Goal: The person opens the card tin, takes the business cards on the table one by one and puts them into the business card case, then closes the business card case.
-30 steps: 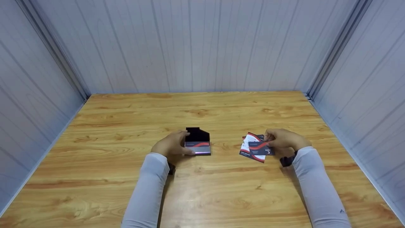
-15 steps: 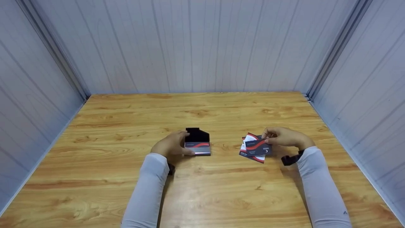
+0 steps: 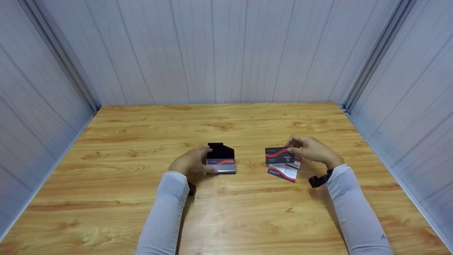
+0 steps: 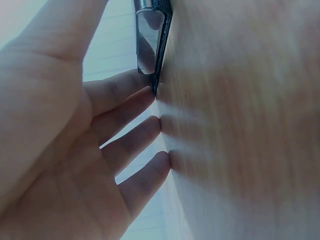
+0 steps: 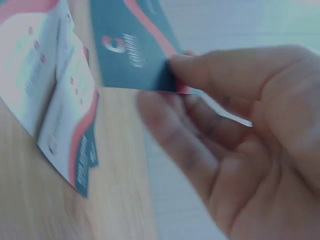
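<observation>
Holding one thing apiece, the two hands were well apart in the head view. The left hand (image 3: 191, 161) spanned the left end of a small card case (image 3: 226, 168), thumb at its silvery front and fingers toward the back. The right hand (image 3: 313, 150), arched with its wrist bent inward, pinched the right end of a dark held card (image 3: 278, 156) with a red wave across it. The card case rested on the wood-grain table (image 3: 226, 212), left of the loose cards, with its black lid (image 3: 220, 151) opened away from the person. Inside sat another dark card (image 3: 214, 162) with a red band, its upper part visible above the silvery front. The held card partly covered the loose cards (image 3: 286, 172), which overlapped on the table.

In the left wrist view, the fingers were spread, several tips meeting the tabletop and the nearest ones by the end of the case. The thumb's tip was out of sight, and the case's contents could not be made out.

In the right wrist view, the thumb lay across the held card's face with fingers behind it. The card was clear of the table, beside the fanned white, red and dark loose cards.
</observation>
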`<action>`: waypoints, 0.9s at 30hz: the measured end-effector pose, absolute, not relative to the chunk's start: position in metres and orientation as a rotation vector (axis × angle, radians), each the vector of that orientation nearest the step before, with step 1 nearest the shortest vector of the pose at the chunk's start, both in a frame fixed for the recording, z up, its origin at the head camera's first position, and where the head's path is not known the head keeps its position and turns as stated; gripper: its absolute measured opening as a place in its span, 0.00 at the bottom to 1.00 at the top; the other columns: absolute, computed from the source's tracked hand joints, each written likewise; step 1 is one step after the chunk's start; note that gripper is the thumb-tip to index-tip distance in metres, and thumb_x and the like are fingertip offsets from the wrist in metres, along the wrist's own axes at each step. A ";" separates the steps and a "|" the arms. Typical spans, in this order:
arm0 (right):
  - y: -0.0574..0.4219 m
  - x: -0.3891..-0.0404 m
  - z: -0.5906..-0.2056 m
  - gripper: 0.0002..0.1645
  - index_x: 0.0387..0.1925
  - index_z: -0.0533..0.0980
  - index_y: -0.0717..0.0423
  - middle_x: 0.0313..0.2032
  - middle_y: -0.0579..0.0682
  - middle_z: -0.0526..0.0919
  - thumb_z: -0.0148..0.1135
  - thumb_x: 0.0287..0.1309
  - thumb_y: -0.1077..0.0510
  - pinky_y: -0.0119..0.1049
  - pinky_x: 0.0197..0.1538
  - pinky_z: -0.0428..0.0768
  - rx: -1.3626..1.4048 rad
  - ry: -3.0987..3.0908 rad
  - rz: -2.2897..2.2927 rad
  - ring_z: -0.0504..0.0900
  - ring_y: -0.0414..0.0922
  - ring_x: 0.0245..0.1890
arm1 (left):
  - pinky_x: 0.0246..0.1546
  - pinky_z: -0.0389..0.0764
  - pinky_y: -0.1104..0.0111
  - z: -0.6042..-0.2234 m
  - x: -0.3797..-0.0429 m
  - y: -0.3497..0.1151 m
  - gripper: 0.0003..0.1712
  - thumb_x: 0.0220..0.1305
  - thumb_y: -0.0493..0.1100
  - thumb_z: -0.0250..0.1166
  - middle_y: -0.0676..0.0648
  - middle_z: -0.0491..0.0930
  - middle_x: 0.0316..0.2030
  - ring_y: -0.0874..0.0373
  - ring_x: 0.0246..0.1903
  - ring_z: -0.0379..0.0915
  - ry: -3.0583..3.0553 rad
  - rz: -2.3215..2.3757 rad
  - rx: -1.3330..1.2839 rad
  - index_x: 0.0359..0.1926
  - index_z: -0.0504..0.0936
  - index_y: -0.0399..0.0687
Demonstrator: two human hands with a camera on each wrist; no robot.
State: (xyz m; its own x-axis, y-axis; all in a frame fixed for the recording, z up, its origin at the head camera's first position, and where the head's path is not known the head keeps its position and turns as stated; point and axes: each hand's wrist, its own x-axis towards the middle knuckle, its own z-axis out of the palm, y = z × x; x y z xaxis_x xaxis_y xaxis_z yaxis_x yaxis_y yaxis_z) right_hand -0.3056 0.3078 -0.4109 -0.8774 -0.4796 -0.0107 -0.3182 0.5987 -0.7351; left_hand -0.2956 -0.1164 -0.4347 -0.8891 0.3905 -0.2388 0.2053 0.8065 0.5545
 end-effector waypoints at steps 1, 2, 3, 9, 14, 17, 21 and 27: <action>0.304 -0.306 -0.412 0.12 0.50 0.78 0.58 0.42 0.54 0.81 0.59 0.72 0.54 0.43 0.43 0.81 -0.680 2.645 -1.144 0.80 0.52 0.41 | 0.71 0.56 0.50 -0.435 -0.296 -0.116 0.56 0.56 0.61 0.75 0.45 0.52 0.77 0.46 0.75 0.48 2.650 0.759 0.455 0.79 0.56 0.51; 0.300 -0.306 -0.412 0.12 0.49 0.79 0.57 0.42 0.53 0.82 0.60 0.72 0.54 0.40 0.43 0.81 -0.691 2.665 -1.152 0.80 0.50 0.42 | 0.71 0.56 0.50 -0.435 -0.296 -0.116 0.57 0.56 0.62 0.75 0.45 0.52 0.77 0.46 0.75 0.48 2.651 0.757 0.452 0.79 0.56 0.51; 0.296 -0.307 -0.413 0.12 0.49 0.79 0.57 0.42 0.53 0.82 0.60 0.72 0.54 0.38 0.42 0.81 -0.703 2.677 -1.169 0.80 0.49 0.42 | 0.71 0.56 0.50 -0.435 -0.296 -0.116 0.57 0.56 0.62 0.75 0.44 0.52 0.77 0.46 0.75 0.48 2.654 0.753 0.456 0.79 0.56 0.51; 0.280 -0.309 -0.420 0.08 0.46 0.82 0.55 0.39 0.49 0.84 0.62 0.70 0.57 0.38 0.43 0.81 -0.771 2.739 -1.246 0.81 0.46 0.41 | 0.71 0.57 0.50 -0.436 -0.297 -0.116 0.56 0.56 0.62 0.75 0.43 0.54 0.76 0.45 0.74 0.49 2.659 0.751 0.476 0.78 0.57 0.49; 0.266 -0.309 -0.426 0.09 0.46 0.83 0.54 0.39 0.47 0.85 0.64 0.68 0.57 0.38 0.43 0.82 -0.807 2.790 -1.293 0.82 0.44 0.40 | 0.71 0.57 0.51 -0.437 -0.297 -0.116 0.56 0.56 0.61 0.75 0.43 0.54 0.76 0.45 0.74 0.49 2.665 0.757 0.480 0.78 0.58 0.48; 0.257 -0.308 -0.429 0.10 0.48 0.83 0.55 0.41 0.47 0.85 0.64 0.69 0.57 0.40 0.45 0.82 -0.820 2.795 -1.323 0.83 0.45 0.42 | 0.71 0.57 0.51 -0.436 -0.297 -0.116 0.56 0.56 0.62 0.75 0.44 0.54 0.76 0.46 0.74 0.49 2.668 0.745 0.471 0.78 0.58 0.49; 0.244 -0.305 -0.430 0.10 0.49 0.83 0.56 0.45 0.50 0.85 0.61 0.70 0.61 0.41 0.47 0.82 -0.836 2.759 -1.373 0.83 0.46 0.45 | 0.71 0.57 0.51 -0.436 -0.296 -0.115 0.56 0.56 0.62 0.75 0.45 0.53 0.77 0.47 0.74 0.49 2.659 0.740 0.446 0.78 0.57 0.52; 0.223 -0.305 -0.433 0.13 0.52 0.82 0.57 0.49 0.51 0.84 0.60 0.69 0.64 0.41 0.48 0.83 -0.881 2.729 -1.393 0.83 0.47 0.47 | 0.70 0.59 0.50 -0.435 -0.296 -0.116 0.55 0.56 0.61 0.75 0.45 0.54 0.76 0.46 0.74 0.51 2.663 0.747 0.434 0.78 0.58 0.52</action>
